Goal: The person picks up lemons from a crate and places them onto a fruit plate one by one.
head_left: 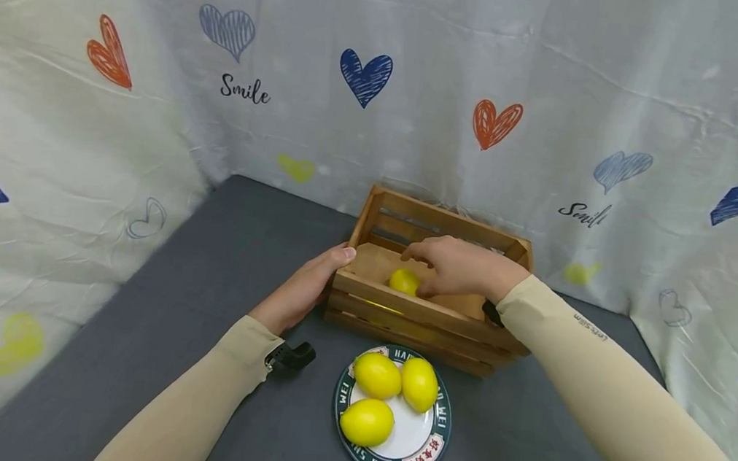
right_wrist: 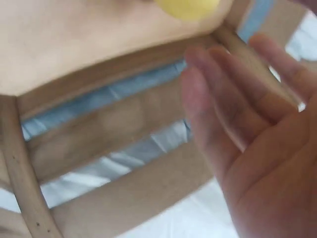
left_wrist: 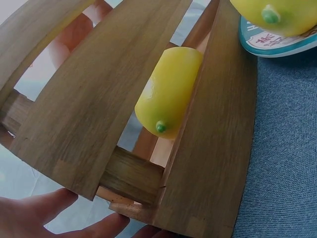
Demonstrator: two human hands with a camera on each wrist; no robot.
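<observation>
In the head view my left hand [head_left: 305, 283] touches the left end of a slatted wooden crate [head_left: 414, 311], its thumb at the rim. The left wrist view shows fingertips [left_wrist: 106, 225] against the crate's end. My right hand [head_left: 461, 264] reaches inside the crate, fingers loosely bent and spread with nothing between them. Beside its thumb a lemon [head_left: 402, 281] lies in the crate; the right wrist view catches part of that yellow fruit [right_wrist: 188, 7] beyond the fingers. Through the slats in the left wrist view a lemon [left_wrist: 171, 94] shows.
A round plate [head_left: 406, 439] with a dark green lettered rim stands in front of the crate, bearing three lemons [head_left: 367, 422]. Everything stands on a dark grey cloth-covered table [head_left: 207, 275]. A white curtain [head_left: 425, 38] printed with hearts hangs behind and at both sides.
</observation>
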